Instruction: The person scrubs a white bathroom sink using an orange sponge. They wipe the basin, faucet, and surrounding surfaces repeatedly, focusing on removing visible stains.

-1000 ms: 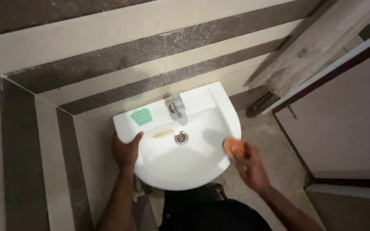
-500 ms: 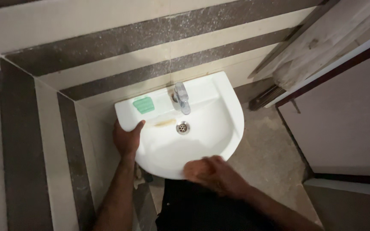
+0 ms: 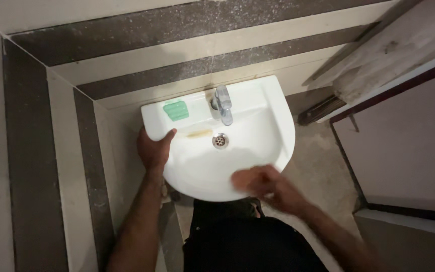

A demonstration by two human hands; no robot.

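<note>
White glazed ceramic, the one wall-hung washbasin [image 3: 273, 128] sits in the tiled corner, its rounded front toward the person, its long axis along the back wall. The left hand [image 3: 153, 149] curls over its left rim. The right hand [image 3: 258, 181], blurred at the front rim, has a grip I cannot tell. One chrome tap [image 3: 223, 105], one steel drain [image 3: 220, 141], one green soap bar [image 3: 176, 111].

A white, rounded sink [image 3: 273, 108] was fixed in the wall corner. An orange sponge [image 3: 241, 179], blurred, lay against the sink's front rim.
</note>
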